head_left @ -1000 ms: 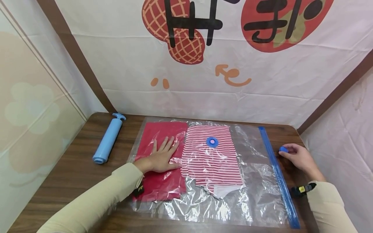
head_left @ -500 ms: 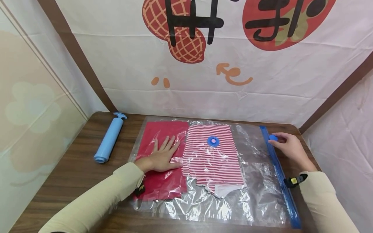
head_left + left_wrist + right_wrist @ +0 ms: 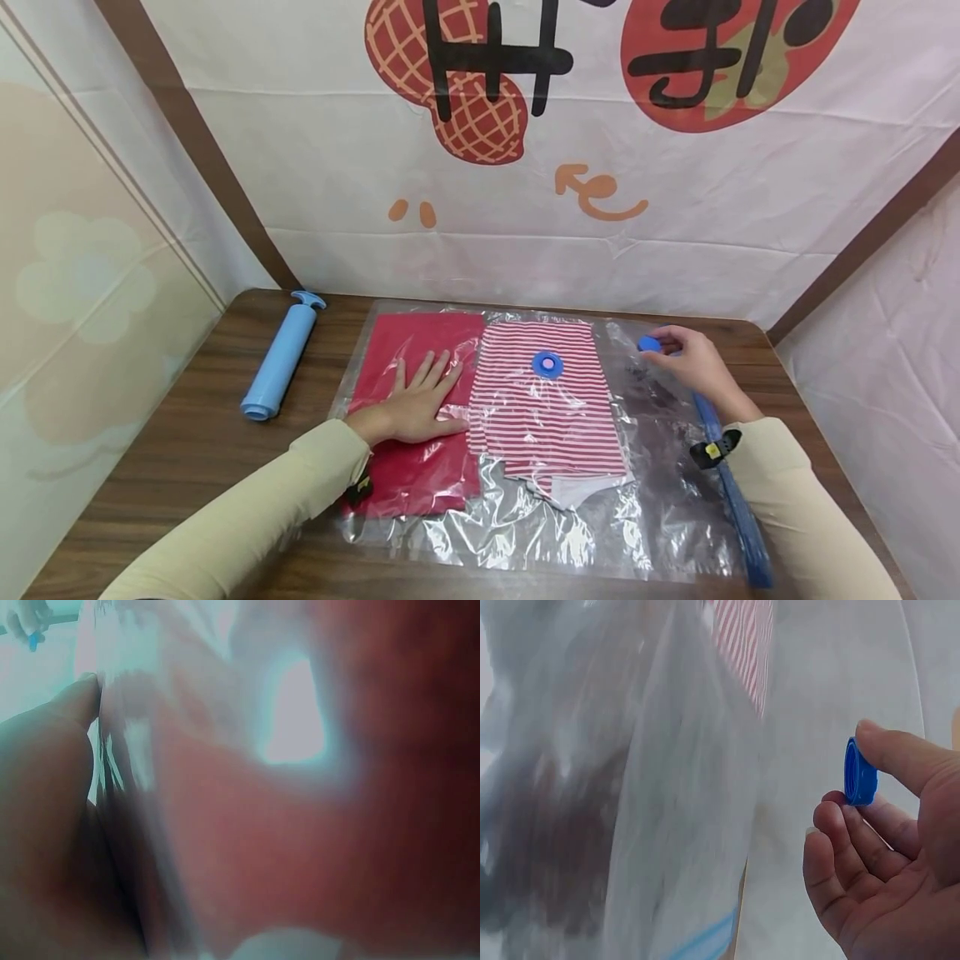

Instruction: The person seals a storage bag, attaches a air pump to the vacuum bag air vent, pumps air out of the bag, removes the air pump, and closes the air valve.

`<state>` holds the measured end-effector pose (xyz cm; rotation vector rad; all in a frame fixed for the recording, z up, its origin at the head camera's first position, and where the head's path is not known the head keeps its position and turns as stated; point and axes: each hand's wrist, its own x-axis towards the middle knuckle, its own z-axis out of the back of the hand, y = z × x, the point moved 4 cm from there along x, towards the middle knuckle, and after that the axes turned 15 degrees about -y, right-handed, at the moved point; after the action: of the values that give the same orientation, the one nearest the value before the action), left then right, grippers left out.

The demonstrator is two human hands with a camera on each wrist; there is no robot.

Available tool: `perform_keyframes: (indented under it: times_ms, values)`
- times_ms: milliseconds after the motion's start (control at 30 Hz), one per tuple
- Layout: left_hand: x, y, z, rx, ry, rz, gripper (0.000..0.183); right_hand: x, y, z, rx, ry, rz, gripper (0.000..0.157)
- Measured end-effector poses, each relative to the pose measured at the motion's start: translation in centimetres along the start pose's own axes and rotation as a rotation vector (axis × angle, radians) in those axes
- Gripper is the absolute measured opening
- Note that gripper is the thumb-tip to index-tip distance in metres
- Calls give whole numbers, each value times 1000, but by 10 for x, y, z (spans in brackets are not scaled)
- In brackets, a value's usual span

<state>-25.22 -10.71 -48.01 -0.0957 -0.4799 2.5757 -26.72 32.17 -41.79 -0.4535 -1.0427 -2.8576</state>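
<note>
A clear plastic vacuum bag (image 3: 660,467) lies flat on the table, with a folded red cloth (image 3: 420,333) and a red-and-white striped garment (image 3: 540,417) inside. On the bag, over the stripes, sits a round blue valve (image 3: 547,364) with a pale centre. My left hand (image 3: 416,408) rests spread on the bag above the red cloth. Between thumb and fingers my right hand (image 3: 697,362) pinches a blue screw cap (image 3: 861,772), held above the bag's right part. The right wrist view shows the cap's hollow side. In the left wrist view, red cloth and glare fill most of the picture.
A light-blue hand pump (image 3: 281,358) lies on the wooden table (image 3: 187,450) at the left. Along the bag's right edge runs a blue zip strip (image 3: 738,508), partly hidden by my right forearm. A printed curtain (image 3: 337,183) hangs behind the table.
My right hand has moved left with the cap, from beside the bag across the blue strip to over the bag. The left hand has stayed in place.
</note>
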Motion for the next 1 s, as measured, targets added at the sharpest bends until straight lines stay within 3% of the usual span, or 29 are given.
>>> perform_keyframes:
  times_ms: [333,567,1000]
  values:
    - [0,2,-3,7,-1,9,103,10,33,-41,59,58,-20,42]
    - [0,2,-3,12,-15,3,103,12,51,-72,76,105,12,41]
    - [2,2,-4,1,5,11,103,12,63,-116,130,145,77,37]
